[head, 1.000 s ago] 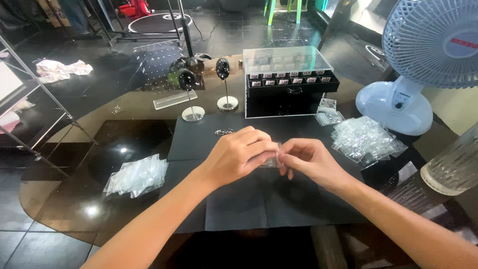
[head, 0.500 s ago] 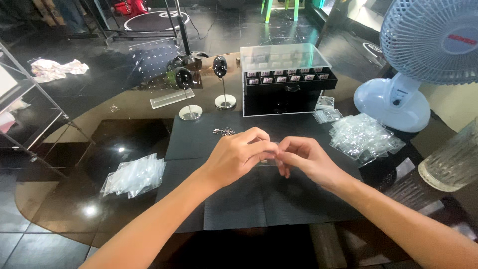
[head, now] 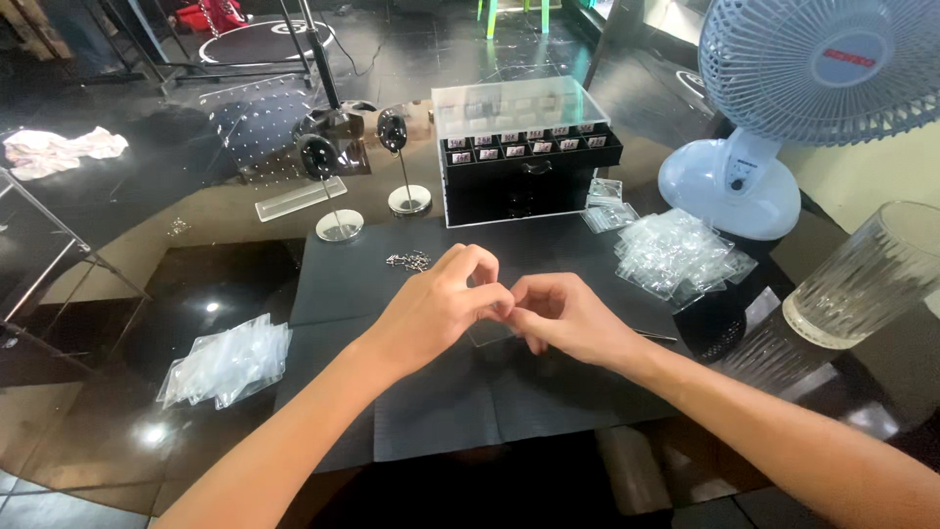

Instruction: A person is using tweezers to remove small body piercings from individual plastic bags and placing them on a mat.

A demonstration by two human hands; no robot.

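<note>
2 hands, left hand [head: 436, 309] & right hand [head: 568, 318], pinch 1 small clear plastic bag [head: 490, 331] over black mat [head: 392, 284]; bagging looks midway, chain bits [head: 408, 261] behind wait.

- Your left hand [head: 441, 304] and right hand [head: 563, 318] meet fingertip to fingertip, hiding whatever is pinched between them.
- The fan [head: 803, 88] is cut off by the upper right edge.
- The small pieces [head: 408, 261] above your hands are too small to tell.
</note>
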